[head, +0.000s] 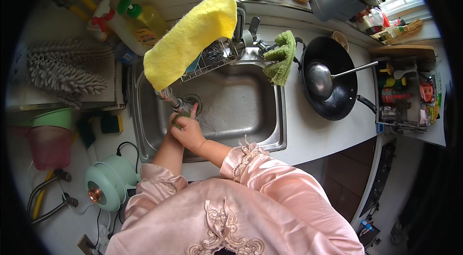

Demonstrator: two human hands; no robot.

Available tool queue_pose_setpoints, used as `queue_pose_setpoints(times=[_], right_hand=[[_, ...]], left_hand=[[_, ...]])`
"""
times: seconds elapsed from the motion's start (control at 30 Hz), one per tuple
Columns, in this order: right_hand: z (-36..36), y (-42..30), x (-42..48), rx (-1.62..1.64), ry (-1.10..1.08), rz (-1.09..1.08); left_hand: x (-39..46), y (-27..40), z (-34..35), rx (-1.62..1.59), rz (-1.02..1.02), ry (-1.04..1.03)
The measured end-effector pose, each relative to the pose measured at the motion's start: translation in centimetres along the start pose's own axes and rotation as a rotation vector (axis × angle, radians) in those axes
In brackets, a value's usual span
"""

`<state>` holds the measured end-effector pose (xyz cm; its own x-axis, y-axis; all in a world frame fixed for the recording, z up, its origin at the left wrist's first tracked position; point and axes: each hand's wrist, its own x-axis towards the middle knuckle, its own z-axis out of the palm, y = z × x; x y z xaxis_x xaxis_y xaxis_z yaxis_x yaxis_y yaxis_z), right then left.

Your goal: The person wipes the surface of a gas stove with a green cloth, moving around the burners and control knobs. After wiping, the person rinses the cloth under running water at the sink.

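Both of my hands are together low over the left part of a stainless steel sink (237, 103), below the tap (167, 95). My right hand (190, 132) is closed on a small green item (179, 119), which is mostly covered by fingers, so its kind is unclear. Behind it, my left hand (173, 120) is largely hidden; it seems to touch the same item, but its grip cannot be made out. Clear water appears to run over the fingers beside the drain (191, 100). A yellow cloth (191, 39) is draped over the tap's spout.
A black wok (342, 92) with a metal ladle (318, 81) stands on the right counter. A green cloth (280, 57) hangs at the sink's back right corner. Left are a mint-green electric pot (112, 184), spray bottles, a sponge (111, 124) and a pink container (50, 148).
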<state>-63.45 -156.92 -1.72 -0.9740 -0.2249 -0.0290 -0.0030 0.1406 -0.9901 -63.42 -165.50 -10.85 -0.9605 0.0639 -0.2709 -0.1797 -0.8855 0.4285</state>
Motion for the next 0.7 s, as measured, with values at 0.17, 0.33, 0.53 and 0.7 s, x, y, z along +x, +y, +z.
queue_pose_setpoints(times=[0.17,0.33,0.53,0.7], right_hand=[[0.2,2.8,3.7,-0.064,0.064,-0.135],[-2.1,5.1,6.8,-0.289,0.075,0.023],[0.2,2.3,2.7,-0.215,-0.132,-0.028],[-2.7,3.0,6.0,-0.119,-0.006,0.453]], left_hand=[[3.0,-1.6,1.8,-0.518,0.102,-0.384],[2.2,1.0,2.1,-0.19,-0.181,0.139],[3.7,3.1,-3.0,-0.231,-0.174,0.029],[0.8,-1.1,6.3,0.081,-0.154,0.434]])
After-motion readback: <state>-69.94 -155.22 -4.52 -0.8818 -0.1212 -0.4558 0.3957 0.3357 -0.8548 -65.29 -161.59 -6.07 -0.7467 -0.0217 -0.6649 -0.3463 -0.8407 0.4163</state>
